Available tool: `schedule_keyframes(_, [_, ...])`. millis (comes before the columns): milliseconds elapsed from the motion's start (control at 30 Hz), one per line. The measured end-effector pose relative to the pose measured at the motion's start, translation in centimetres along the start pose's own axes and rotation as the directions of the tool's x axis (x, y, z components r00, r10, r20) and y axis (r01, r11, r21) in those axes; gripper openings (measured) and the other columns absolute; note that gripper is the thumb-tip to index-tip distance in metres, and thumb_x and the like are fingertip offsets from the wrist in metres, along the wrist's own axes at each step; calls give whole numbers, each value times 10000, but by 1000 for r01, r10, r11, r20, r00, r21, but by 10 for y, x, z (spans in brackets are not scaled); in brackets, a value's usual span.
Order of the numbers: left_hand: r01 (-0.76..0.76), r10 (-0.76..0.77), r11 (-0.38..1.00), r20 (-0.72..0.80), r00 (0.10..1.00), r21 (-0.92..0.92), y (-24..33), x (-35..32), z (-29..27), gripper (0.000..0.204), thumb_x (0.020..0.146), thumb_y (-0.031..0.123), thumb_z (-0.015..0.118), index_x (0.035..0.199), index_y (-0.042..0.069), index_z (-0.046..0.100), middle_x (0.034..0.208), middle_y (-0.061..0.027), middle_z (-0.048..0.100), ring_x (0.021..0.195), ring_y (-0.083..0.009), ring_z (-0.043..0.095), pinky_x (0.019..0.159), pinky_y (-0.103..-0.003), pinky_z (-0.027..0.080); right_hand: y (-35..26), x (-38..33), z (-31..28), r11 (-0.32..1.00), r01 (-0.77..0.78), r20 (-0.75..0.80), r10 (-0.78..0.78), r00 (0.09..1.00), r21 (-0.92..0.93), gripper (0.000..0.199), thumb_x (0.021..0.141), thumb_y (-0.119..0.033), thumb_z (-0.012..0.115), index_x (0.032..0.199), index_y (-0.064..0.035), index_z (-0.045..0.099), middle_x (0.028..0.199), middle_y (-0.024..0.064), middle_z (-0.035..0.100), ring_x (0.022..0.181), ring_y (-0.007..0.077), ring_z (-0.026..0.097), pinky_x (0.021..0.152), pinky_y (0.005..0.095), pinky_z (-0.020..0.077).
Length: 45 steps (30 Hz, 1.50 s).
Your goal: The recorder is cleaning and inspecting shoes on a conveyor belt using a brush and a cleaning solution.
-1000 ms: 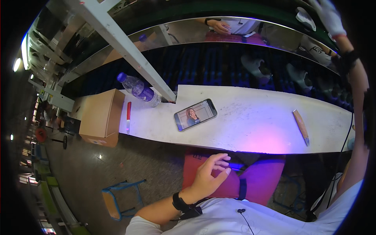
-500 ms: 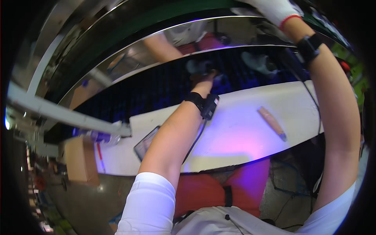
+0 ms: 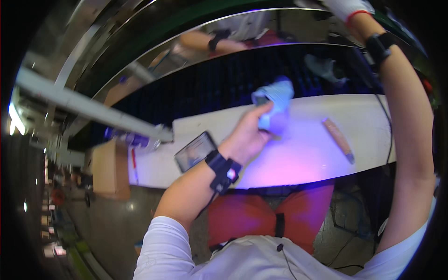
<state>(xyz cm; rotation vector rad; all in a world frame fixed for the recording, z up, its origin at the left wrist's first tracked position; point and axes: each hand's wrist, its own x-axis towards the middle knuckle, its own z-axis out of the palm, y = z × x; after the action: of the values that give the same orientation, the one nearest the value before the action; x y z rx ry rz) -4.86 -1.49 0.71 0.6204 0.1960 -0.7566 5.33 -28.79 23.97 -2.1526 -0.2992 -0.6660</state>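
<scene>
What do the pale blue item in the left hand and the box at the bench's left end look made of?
Pale blue item: apparently soft fabric, matte, crumpled in the left hand. Box: looks like plain brown cardboard, dull flat faces.

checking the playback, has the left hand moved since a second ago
Yes. The left hand has gone from the lap up over the white table, past the phone, and now grips a light blue item.

White short sleeves, red trousers, black wristbands, white red-cuffed glove on right hand (image 3: 347, 7)
</scene>
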Motion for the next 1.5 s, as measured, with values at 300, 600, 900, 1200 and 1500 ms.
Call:
schedule_keyframes(300, [-208,439,161,118,891,965,-24,-132,-51,510,994,228,760,1415,-20,613,1484,-244,587,1358,-373,591,1127,-471,505,24,-23,15,536,479,137,-556,820,-695,261,1051,-147,653,1283,-44,714,1214,160,756,1012,293,749,914,377,585])
schedule_keyframes(600, [-322,298,-758,739,604,568,-48,-95,-14,509,907,170,738,1348,-48,605,1414,-265,618,1349,-455,563,1127,-500,467,-72,-330,-32,993,69,-213,-48,976,93,311,950,51,694,1257,57,638,1185,141,718,1045,210,691,979,334,537])
schedule_keyframes(900, [-314,223,-540,493,841,781,-38,-41,10,374,950,285,738,1142,-23,647,1120,-247,719,1035,-379,689,918,-502,526,-54,-400,27,781,-313,-46,399,916,540,420,1009,-345,752,1180,5,595,1135,161,711,1088,264,697,1040,427,518])
schedule_keyframes(1200, [-712,581,-152,645,496,685,-79,-133,-7,452,940,87,756,1313,-3,516,1406,-233,606,1300,-429,611,1155,-502,445,-50,-399,31,708,-347,59,397,916,615,545,852,-451,906,998,-68,546,1223,276,717,1218,357,681,1094,529,503])
schedule_keyframes(1500, [-773,503,-255,763,406,580,-67,-171,5,267,830,4,800,1039,37,636,1330,-235,695,1190,-431,711,1013,-524,586,-80,-389,81,573,-304,183,260,948,761,408,850,-258,897,978,-50,570,1425,316,627,1397,430,573,1156,536,458])
